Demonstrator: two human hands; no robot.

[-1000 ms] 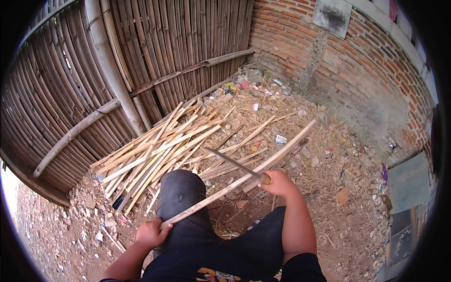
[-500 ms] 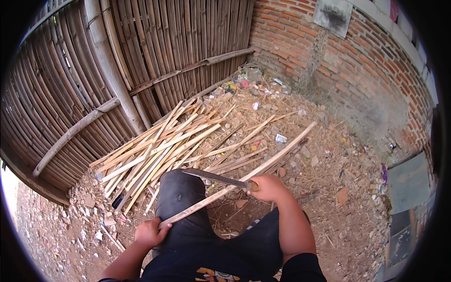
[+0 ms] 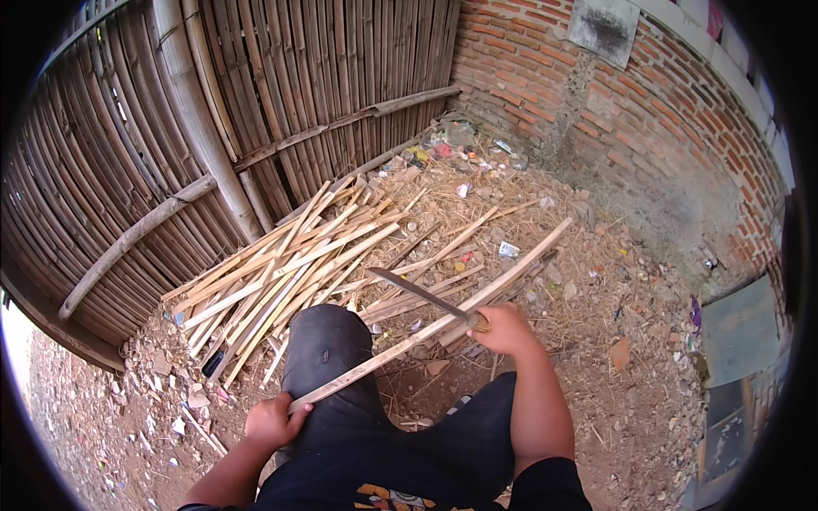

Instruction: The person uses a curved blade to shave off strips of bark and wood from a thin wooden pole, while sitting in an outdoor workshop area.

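A long pale wooden strip [image 3: 409, 343] slants from my lower left up to the far right, passing over my raised left knee [image 3: 328, 345]. My left hand [image 3: 274, 421] is closed around its near end, thumb on top. My right hand [image 3: 503, 330] grips the wooden handle of a long-bladed knife [image 3: 423, 295]. The dark blade crosses the strip beyond its middle and points up and to the left, its tip over the ground past my knee. Whether the edge bites into the wood cannot be made out.
A heap of loose wooden strips [image 3: 290, 272] lies ahead and left, beside a bamboo wall [image 3: 315, 77]. A brick wall [image 3: 673, 136] stands at the right, with grey panels [image 3: 740, 334] leaning near it. Straw, stones and litter cover the ground.
My right hand and the knife have slid farther along the strip, away from me and to the right. My left hand stays at the near end.
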